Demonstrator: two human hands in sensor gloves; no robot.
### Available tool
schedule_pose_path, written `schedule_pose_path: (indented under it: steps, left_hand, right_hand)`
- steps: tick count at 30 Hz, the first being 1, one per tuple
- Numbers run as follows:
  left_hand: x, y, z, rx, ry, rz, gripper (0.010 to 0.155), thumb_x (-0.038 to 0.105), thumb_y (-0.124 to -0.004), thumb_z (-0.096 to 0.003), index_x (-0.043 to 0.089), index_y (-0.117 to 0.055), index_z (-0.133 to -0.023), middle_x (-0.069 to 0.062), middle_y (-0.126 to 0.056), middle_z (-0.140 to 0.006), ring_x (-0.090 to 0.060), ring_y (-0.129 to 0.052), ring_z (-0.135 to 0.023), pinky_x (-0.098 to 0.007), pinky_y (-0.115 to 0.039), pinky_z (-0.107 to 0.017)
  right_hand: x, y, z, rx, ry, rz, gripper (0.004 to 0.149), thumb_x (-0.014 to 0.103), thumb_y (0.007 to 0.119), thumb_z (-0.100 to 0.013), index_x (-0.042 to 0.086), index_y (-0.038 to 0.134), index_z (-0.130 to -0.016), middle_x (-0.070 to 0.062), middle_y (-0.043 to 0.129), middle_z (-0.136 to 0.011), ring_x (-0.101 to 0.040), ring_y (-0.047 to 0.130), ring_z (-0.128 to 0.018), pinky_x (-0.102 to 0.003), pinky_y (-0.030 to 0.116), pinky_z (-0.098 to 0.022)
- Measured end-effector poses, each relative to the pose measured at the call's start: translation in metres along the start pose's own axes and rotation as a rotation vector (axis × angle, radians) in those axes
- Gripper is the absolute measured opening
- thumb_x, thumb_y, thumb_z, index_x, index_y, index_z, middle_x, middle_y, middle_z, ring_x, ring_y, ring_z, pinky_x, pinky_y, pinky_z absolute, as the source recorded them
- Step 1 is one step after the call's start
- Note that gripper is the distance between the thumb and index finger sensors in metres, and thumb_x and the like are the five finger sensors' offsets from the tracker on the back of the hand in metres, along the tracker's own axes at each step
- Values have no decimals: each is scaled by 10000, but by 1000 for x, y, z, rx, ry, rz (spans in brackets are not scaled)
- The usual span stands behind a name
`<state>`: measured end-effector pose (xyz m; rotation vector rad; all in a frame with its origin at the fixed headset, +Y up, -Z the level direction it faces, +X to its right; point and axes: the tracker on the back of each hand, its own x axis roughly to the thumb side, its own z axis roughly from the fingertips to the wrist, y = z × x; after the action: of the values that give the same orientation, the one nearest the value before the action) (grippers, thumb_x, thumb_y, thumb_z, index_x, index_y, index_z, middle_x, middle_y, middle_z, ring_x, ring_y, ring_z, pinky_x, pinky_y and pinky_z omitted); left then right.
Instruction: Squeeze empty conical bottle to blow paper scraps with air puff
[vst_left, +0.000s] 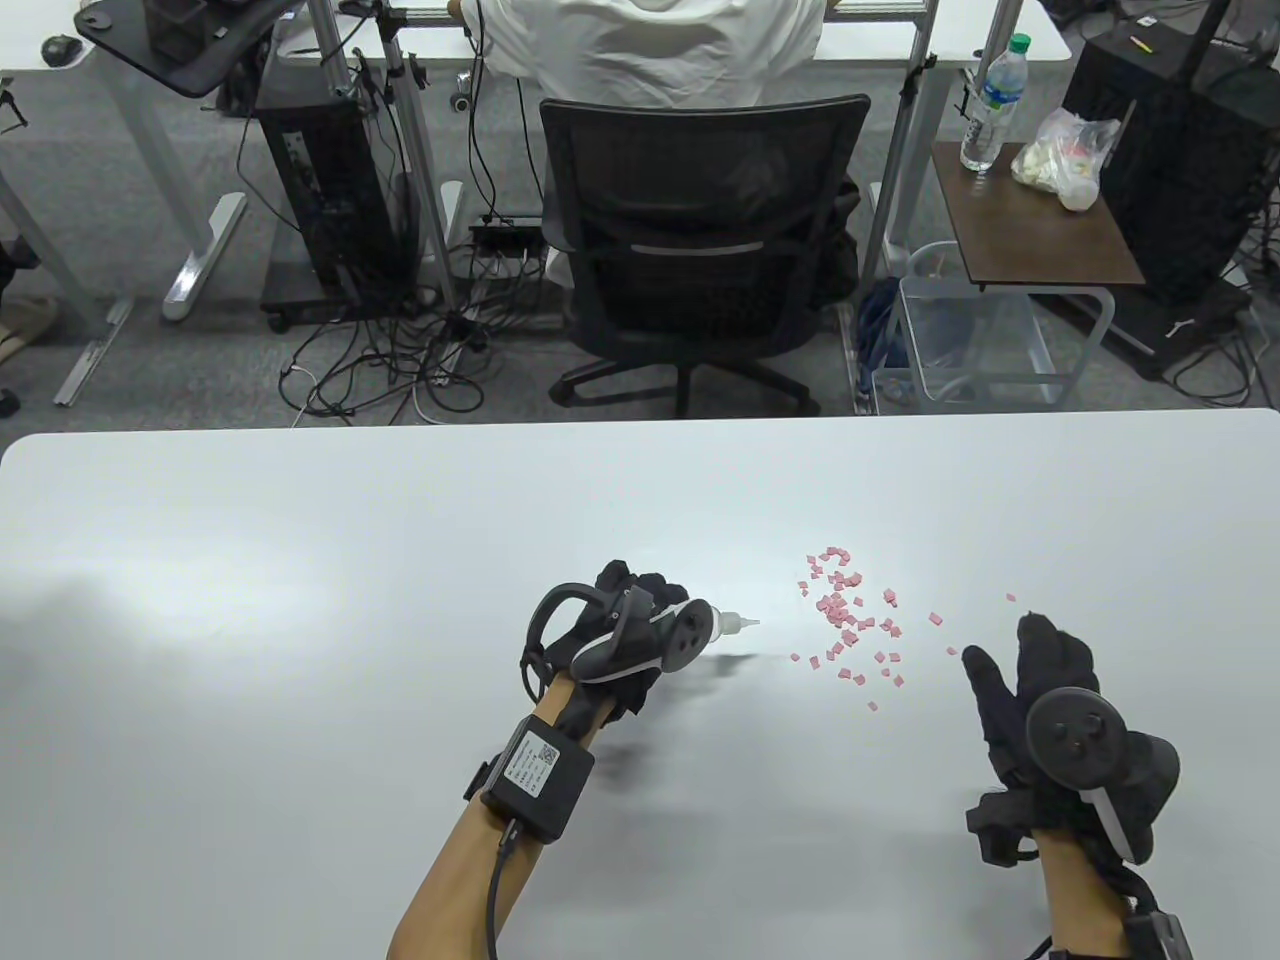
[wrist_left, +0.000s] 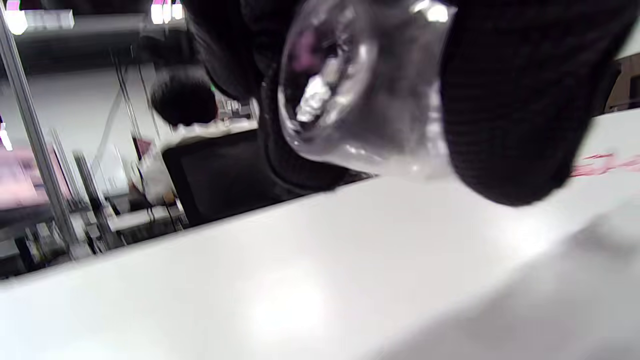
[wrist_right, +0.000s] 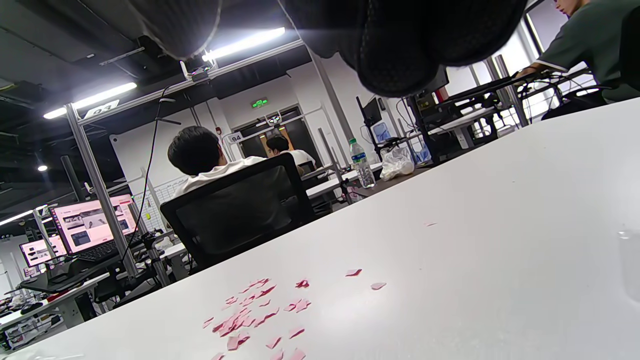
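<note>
Two hands — left hand (vst_left: 640, 620) gripping bottle (vst_left: 725, 622), no label legible, paper scraps (vst_left: 845, 620) nearby.

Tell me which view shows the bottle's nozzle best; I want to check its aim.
The table view: the bottle's nozzle sticks out of the left hand and points right, toward the scraps. The left wrist view shows only the bottle's clear body, blurred, between gloved fingers. The right wrist view shows no bottle.
</note>
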<state>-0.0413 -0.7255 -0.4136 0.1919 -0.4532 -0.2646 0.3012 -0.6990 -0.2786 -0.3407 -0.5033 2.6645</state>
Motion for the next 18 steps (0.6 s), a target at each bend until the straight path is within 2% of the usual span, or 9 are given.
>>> schedule_pose_path:
  steps: [2, 5, 6, 7, 9, 12, 15, 17, 18]
  left_hand:
    - [0, -2, 0, -27, -12, 14, 628, 499, -1057, -319, 249, -900, -874, -1, -1000, -794, -181, -1092, -659, -392, -693, -798]
    - [-3, -3, -1, -81, 39, 79, 729, 530, -1022, -362, 241, -814, -998, -38, -931, -921, -203, -1051, -760, -451, -643, -806]
    - [-3, -3, 0, -54, 41, 90, 708, 512, -1023, -365, 231, -828, -985, -50, -939, -907, -211, -1054, -748, -456, -643, -803]
    - [-2, -3, -1, -43, 18, 70, 652, 484, -1047, -346, 230, -876, -922, -35, -979, -835, -206, -1073, -693, -433, -665, -797]
    - [0, -2, 0, -32, 6, -32, 619, 494, -1059, -317, 245, -909, -864, -3, -1007, -779, -177, -1095, -644, -389, -698, -793]
    - [0, -7, -2, -171, -63, 55, 686, 512, -1038, -351, 266, -835, -958, -10, -945, -885, -175, -1054, -741, -430, -644, -816]
    - [-4, -5, 3, -105, -45, 65, 728, 498, -1036, -353, 271, -801, -1003, -14, -910, -953, -198, -1026, -810, -473, -613, -818]
    - [-6, -3, 6, -82, -42, 37, 669, 468, -1053, -335, 287, -844, -945, 12, -950, -892, -169, -1049, -774, -445, -634, -816]
    - [-6, -1, 8, -9, -48, 7, 631, 448, -1079, -304, 266, -893, -879, 9, -988, -822, -174, -1075, -710, -421, -665, -806]
  right_hand:
    - [0, 0, 0, 0, 0, 1, 733, 505, 702, -589, 5, 593, -1113, -313, 645, -1051, -400, 847, -748, -630, 704, -610]
    - [-1, 0, 0, 0, 1, -2, 733, 506, 701, -589, 5, 593, -1113, -312, 645, -1051, -400, 847, -749, -629, 703, -611]
    - [-1, 0, 0, -1, 1, -1, 734, 506, 701, -589, 5, 592, -1114, -313, 644, -1051, -401, 846, -749, -630, 703, -611]
    - [-1, 0, 0, 0, 2, 1, 735, 507, 701, -588, 5, 593, -1114, -312, 646, -1051, -400, 846, -750, -629, 704, -611]
    - [-1, 0, 0, 0, 2, 1, 733, 506, 701, -589, 5, 593, -1113, -312, 646, -1050, -399, 846, -750, -629, 704, -610]
    - [-1, -1, 0, -2, 4, 0, 733, 505, 702, -589, 5, 593, -1113, -312, 646, -1050, -399, 846, -749, -630, 703, -610]
    - [-2, -1, 0, -1, 6, -3, 733, 507, 701, -588, 6, 593, -1113, -312, 644, -1051, -401, 847, -749, -630, 703, -611]
    - [-2, -1, 0, -1, 7, -2, 733, 506, 701, -589, 6, 592, -1114, -312, 643, -1052, -400, 846, -750, -631, 702, -610]
    - [-2, -1, 0, -2, 7, -2, 733, 505, 701, -589, 5, 592, -1113, -313, 645, -1051, -400, 846, -750, -630, 703, -611]
